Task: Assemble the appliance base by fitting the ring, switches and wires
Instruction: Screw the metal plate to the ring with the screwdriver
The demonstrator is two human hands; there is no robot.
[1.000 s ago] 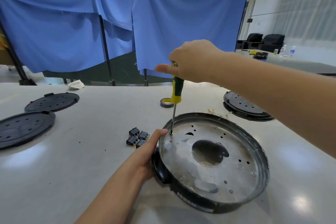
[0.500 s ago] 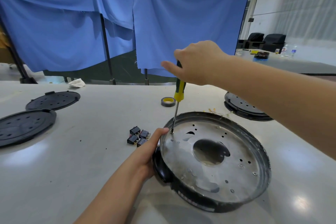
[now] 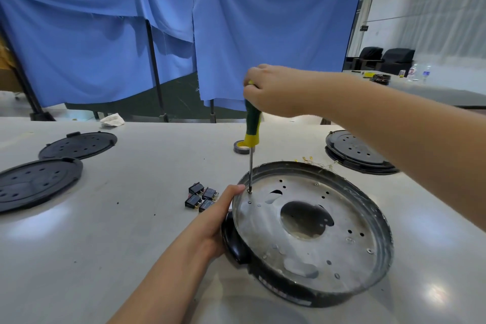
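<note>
Low in the middle, the left hand [image 3: 215, 221] holds the round base [image 3: 310, 234] by its rim. Above, the right hand [image 3: 273, 91] grips a screwdriver [image 3: 251, 139], tip on a screw. If it tilts, the tip could slip off.

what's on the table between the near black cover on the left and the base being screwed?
Head view: between the black cover and the appliance base lies bare table, then four small black switches beside the left hand gripping the base rim.
</note>
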